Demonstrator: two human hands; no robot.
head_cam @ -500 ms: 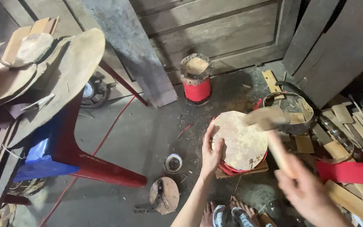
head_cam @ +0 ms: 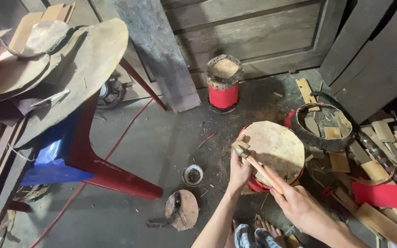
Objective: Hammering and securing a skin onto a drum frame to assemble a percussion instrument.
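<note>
A round drum with a pale hide skin (head_cam: 276, 149) and red body stands on the floor in front of me. My left hand (head_cam: 239, 171) grips its near left rim. My right hand (head_cam: 299, 206) holds a wooden-handled hammer (head_cam: 258, 166); the hammer's head rests at the drum's left edge, just above my left thumb. My feet (head_cam: 258, 232) show at the bottom edge.
A smaller red drum (head_cam: 224, 82) stands by the wooden wall. A red plastic chair (head_cam: 93, 156) piled with hide discs (head_cam: 70, 59) fills the left. A dark ring frame (head_cam: 320, 126), wood scraps (head_cam: 382, 151), a small tin (head_cam: 193, 174) and a round wooden piece (head_cam: 182, 209) lie around.
The hammer has come down from above the drum's right side to the left rim beside my left hand. My right hand has moved left and nearer the drum.
</note>
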